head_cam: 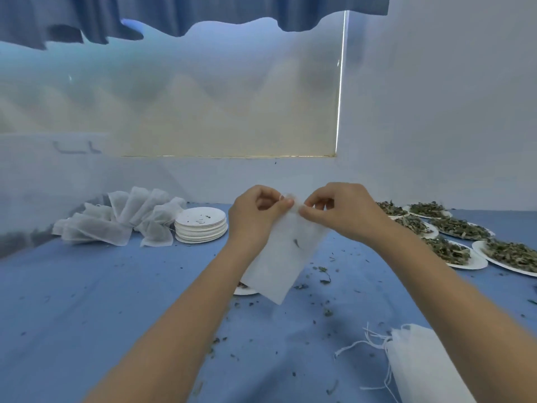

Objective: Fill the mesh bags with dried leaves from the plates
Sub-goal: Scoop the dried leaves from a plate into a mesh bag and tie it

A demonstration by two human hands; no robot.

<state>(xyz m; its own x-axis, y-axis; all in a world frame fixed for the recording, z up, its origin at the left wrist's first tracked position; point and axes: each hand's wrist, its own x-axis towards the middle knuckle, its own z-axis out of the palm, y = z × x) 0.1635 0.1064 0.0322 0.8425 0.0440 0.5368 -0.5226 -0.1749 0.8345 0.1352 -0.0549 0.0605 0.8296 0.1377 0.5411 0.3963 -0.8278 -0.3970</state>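
A white mesh bag (283,257) hangs in the air over the blue desk (116,286). The left hand (255,212) and right hand (340,210) hold it up, their fingers (286,202) pinching its top edge. Behind it sits a small plate (245,290). Plates of dried leaves (462,228) wait at the right. Filled bags (116,219) and stacked plates (201,225) lie at the left. No writing shows anywhere.

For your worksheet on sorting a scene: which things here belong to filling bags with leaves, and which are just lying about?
Job:
mesh bag pinched by left hand and right hand
plates of leaves
empty bags
filled bags

Lying about:
stacked empty plates
leaf crumbs
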